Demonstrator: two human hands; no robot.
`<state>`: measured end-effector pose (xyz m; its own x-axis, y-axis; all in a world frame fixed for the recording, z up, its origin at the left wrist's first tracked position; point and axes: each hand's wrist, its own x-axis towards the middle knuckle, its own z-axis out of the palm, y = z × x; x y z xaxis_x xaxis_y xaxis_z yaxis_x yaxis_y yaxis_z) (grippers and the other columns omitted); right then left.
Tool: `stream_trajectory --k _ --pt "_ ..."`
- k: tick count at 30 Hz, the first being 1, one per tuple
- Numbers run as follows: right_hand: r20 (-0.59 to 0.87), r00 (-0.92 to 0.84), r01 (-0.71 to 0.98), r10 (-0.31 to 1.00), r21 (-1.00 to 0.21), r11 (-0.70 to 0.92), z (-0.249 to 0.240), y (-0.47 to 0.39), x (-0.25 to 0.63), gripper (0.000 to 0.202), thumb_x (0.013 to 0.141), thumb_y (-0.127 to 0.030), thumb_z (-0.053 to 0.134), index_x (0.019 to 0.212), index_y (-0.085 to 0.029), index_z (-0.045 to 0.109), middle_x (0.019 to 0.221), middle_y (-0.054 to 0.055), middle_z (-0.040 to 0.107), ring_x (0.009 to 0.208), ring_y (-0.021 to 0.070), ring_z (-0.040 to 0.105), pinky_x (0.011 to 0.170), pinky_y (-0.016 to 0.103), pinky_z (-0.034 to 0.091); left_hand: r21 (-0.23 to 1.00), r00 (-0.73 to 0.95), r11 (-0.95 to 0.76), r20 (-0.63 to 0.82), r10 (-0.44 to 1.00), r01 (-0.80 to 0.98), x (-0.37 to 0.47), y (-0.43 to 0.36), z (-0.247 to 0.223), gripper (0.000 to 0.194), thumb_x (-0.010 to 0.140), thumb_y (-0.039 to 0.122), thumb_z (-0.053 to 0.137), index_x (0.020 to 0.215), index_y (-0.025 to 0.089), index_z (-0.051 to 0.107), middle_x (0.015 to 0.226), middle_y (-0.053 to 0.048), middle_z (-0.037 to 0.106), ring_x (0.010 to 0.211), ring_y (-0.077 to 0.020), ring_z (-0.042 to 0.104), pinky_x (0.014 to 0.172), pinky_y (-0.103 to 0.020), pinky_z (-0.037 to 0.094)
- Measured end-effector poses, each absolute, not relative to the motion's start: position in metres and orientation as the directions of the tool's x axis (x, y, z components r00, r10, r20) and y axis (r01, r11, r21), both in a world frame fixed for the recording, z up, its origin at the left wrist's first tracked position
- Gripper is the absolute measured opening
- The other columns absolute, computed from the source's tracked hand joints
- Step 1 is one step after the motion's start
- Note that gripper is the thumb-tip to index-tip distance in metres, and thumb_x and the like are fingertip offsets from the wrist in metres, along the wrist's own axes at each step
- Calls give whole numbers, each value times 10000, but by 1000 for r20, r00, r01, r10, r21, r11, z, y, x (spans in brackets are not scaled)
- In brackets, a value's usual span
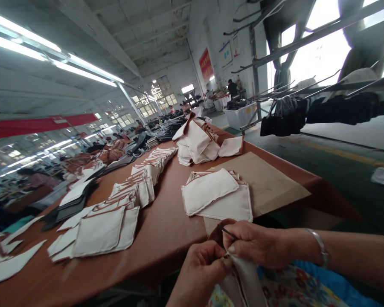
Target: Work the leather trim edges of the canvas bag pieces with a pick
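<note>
My left hand (200, 273) is closed, pinching the edge of a cream fabric piece with brown trim (248, 281) above my lap. Close against it, my right hand (259, 243) is also closed, its thumb pressed on the same piece. A thin dark tool (228, 232) sticks out from its fingers; its kind is unclear. Just beyond my hands, similar flat cream pieces (211, 192) lie stacked on the table. The lower part of the held piece runs out of view.
The brown-covered table (166, 217) carries rows of cream pieces (99, 230) on the left and a heap (196, 143) farther back. A brown paper sheet (272, 183) lies at the right edge. A metal rack (254, 68) with dark bags (284, 117) stands at right.
</note>
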<state>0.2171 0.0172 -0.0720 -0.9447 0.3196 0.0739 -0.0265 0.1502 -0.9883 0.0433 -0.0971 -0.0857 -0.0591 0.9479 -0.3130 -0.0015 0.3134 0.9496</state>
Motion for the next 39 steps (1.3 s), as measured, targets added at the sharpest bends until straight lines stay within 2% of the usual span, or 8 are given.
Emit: stream_trajectory --k 6,11,17,23,26,29,34,39 --pt "-40 -972 33 233 -999 -33 -90 30 214 75 812 -243 543 806 -173 517 646 -64 418 499 67 315 444 184 273 935 -72 354 -355 932 -26 46 -93 -82 299 632 370 778 641 125 605 576 5 555 539 -90 390 545 -231 284" --pt "-44 -970 43 239 -999 -9 -97 35 212 282 808 -410 659 801 -174 504 624 -74 422 509 62 312 443 177 261 854 -148 304 -266 953 422 49 -90 -71 245 745 363 645 647 145 592 593 33 484 580 -105 369 523 -230 266" --pt "-21 -927 85 373 -984 154 -98 29 209 78 676 -103 594 721 -151 553 608 -69 473 569 72 371 493 175 291 703 -164 188 -102 981 686 54 -85 -72 138 743 163 513 609 169 548 619 17 536 617 -125 460 566 -235 327" --pt "-55 -881 111 470 -989 94 -102 24 214 92 679 -91 547 737 -149 589 611 -67 488 560 69 365 474 172 277 774 -160 170 -90 983 609 51 -90 -83 246 863 327 552 743 158 685 637 5 591 592 -120 474 546 -218 364" --pt "-161 -889 137 429 -987 -88 -105 26 217 100 672 -124 567 753 -141 622 596 -64 513 515 62 351 442 176 250 833 -163 93 -3 987 546 46 -96 -88 121 787 205 604 873 170 683 685 19 605 580 -105 500 547 -197 396" --pt "-221 -879 163 423 -972 -169 -104 29 218 139 679 -181 593 795 -131 651 578 -61 524 470 58 332 418 186 224 839 -158 -6 110 981 545 40 -100 -94 179 715 101 578 862 192 623 716 29 597 574 -100 533 533 -185 416" --pt "-239 -869 183 433 -969 -167 -100 28 219 160 664 -192 625 792 -116 684 562 -57 542 463 49 335 427 182 210 644 -61 -192 349 935 740 37 -101 -102 142 748 85 557 796 206 614 690 16 608 594 -110 567 565 -189 428" --pt "-243 -864 200 440 -969 -143 -102 26 219 165 660 -192 628 789 -116 697 558 -53 554 456 51 360 428 180 232 416 68 -269 437 897 869 41 -101 -108 171 830 117 494 767 208 626 660 -11 604 532 -111 557 515 -210 371"
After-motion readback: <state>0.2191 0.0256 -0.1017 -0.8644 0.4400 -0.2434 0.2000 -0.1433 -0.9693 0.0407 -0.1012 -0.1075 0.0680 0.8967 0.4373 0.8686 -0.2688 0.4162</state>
